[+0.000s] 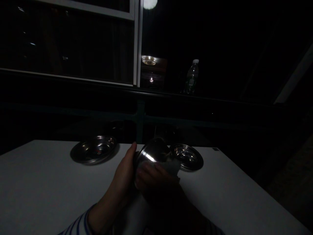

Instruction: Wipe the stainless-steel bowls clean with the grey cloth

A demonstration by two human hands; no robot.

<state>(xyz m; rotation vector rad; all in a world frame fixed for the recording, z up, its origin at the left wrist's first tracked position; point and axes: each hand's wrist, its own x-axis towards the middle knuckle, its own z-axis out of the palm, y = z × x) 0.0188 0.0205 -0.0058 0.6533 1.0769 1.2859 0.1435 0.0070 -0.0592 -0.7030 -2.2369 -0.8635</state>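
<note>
Above the white table point(49, 182) a shiny metal bowl point(156, 148) is tilted, its rounded outside toward me. My left hand point(126, 171) grips it by the left edge, thumb up along the rim. Against the bowl's near side my right hand point(151, 178) presses a greyish cloth point(173, 168), with its fingers curled over it. Dim light hides most of the right hand's palm and the lower part of the bowl.
A wide metal dish point(94, 150) rests on the table at the left. Another metal dish point(187, 156) lies just right of the bowl. Beyond the table, a clear plastic bottle point(192, 77) with a white cap stands on the window ledge point(158, 93).
</note>
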